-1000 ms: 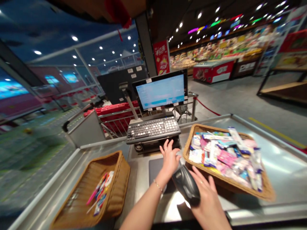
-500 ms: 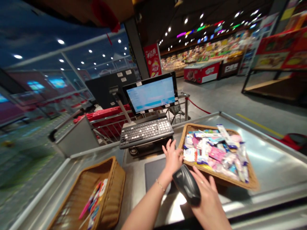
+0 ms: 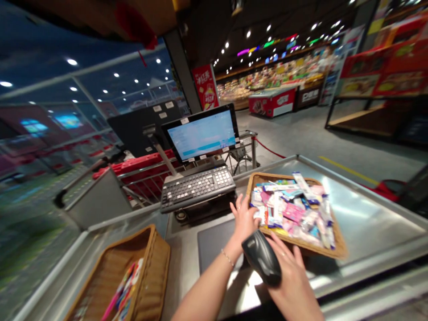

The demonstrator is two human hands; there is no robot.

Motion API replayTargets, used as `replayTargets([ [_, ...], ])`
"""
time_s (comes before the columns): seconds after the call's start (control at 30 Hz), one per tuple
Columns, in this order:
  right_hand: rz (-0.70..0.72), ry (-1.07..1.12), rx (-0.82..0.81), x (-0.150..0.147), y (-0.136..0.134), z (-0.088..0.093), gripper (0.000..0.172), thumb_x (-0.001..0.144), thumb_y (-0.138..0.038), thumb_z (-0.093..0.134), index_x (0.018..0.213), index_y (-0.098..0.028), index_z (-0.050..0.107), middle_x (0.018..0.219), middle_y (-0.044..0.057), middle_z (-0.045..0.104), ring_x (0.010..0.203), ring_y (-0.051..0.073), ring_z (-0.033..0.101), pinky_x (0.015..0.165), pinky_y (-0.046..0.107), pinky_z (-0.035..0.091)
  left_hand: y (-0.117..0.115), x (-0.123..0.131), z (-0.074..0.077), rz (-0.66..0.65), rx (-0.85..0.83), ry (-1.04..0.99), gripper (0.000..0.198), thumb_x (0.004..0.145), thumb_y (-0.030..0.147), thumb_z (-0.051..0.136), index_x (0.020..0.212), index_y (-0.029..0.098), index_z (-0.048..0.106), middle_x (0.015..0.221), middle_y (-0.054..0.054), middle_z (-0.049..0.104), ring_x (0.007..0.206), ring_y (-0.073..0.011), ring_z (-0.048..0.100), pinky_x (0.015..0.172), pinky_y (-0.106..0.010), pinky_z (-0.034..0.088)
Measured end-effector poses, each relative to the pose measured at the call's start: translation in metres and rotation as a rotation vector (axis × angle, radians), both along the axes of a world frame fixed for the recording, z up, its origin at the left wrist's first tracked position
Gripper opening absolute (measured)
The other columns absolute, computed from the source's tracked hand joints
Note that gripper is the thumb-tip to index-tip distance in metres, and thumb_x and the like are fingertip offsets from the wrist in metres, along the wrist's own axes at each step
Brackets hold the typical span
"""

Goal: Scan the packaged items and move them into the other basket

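My right hand grips a black handheld barcode scanner low over the steel checkout counter. My left hand reaches forward with fingers spread, at the near left rim of a flat wicker tray heaped with several small colourful packets. Its fingertips touch or nearly touch the leftmost packets; I cannot tell if anything is pinched. A thin bracelet sits on the left wrist.
A second wicker basket at the lower left holds a few packets. Behind the hands stand a keyboard and a lit screen. Red trolleys sit beyond the counter; shop aisles and a freezer lie farther off.
The view has swung right, so everything slides left in frame. My left hand has moved from near the keyboard to the tray's rim. The scanner stays in my right hand.
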State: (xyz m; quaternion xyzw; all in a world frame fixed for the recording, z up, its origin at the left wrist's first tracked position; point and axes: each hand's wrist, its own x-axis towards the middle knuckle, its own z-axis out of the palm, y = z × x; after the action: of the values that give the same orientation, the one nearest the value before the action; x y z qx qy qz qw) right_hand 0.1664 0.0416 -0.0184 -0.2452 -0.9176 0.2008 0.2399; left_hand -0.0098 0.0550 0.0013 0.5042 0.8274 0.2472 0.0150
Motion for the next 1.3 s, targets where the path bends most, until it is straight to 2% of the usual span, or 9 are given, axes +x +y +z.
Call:
replayTargets([
  [0.27,-0.047,-0.011,-0.033,0.009,0.004,0.004,0.060,0.076,-0.015,0.050,0.135,-0.027,0.051,0.138,0.011,0.056,0.135,0.035,0.043,0.104,0.069,0.031,0.015,0.012,0.000,-0.055,-0.046,-0.016,0.023,0.073,0.027,0.069,0.096,0.028,0.073,0.150,-0.006,0.042,0.143,-0.0350,0.024,0.115,-0.065,0.011],
  [0.43,-0.096,0.015,-0.075,0.012,0.002,0.011,0.059,0.074,-0.016,0.050,0.132,-0.026,0.054,0.135,0.011,0.059,0.133,0.035,0.045,0.105,0.068,0.030,0.021,0.018,0.004,-0.076,-0.085,-0.012,0.022,0.075,0.029,0.068,0.097,0.028,0.072,0.151,-0.006,0.042,0.144,-0.0325,0.023,0.114,-0.066,0.011],
  [0.6,-0.190,0.096,-0.102,0.009,-0.004,0.021,0.055,0.072,-0.015,0.047,0.126,-0.021,0.058,0.130,0.012,0.062,0.133,0.034,0.046,0.107,0.067,0.023,0.025,0.022,-0.001,-0.095,-0.078,0.008,0.021,0.077,0.029,0.066,0.097,0.029,0.072,0.150,-0.004,0.041,0.144,-0.0296,0.021,0.113,-0.067,0.011],
  [0.83,-0.216,0.100,-0.124,0.013,-0.003,0.024,0.055,0.072,-0.011,0.044,0.124,-0.020,0.058,0.130,0.013,0.062,0.134,0.033,0.045,0.108,0.067,0.022,0.029,0.026,-0.006,-0.154,-0.061,0.077,0.027,0.074,0.027,0.070,0.101,0.028,0.071,0.151,-0.006,0.039,0.143,-0.0341,0.023,0.112,-0.068,0.014],
  [1.13,-0.201,0.055,-0.196,0.023,0.003,0.029,0.062,0.067,-0.010,0.048,0.128,-0.020,0.056,0.134,0.014,0.059,0.136,0.035,0.042,0.106,0.073,0.020,0.041,0.038,0.000,-0.159,-0.100,0.052,0.024,0.077,0.027,0.065,0.100,0.029,0.071,0.151,-0.005,0.039,0.145,-0.0323,0.021,0.112,-0.069,0.012],
  [1.3,-0.226,0.068,-0.206,0.026,0.004,0.030,0.059,0.068,-0.009,0.048,0.126,-0.019,0.057,0.133,0.014,0.060,0.136,0.036,0.042,0.107,0.073,0.019,0.048,0.046,0.000,-0.162,-0.102,0.027,0.024,0.079,0.027,0.062,0.100,0.029,0.072,0.150,-0.007,0.042,0.145,-0.0325,0.021,0.113,-0.068,0.010],
])
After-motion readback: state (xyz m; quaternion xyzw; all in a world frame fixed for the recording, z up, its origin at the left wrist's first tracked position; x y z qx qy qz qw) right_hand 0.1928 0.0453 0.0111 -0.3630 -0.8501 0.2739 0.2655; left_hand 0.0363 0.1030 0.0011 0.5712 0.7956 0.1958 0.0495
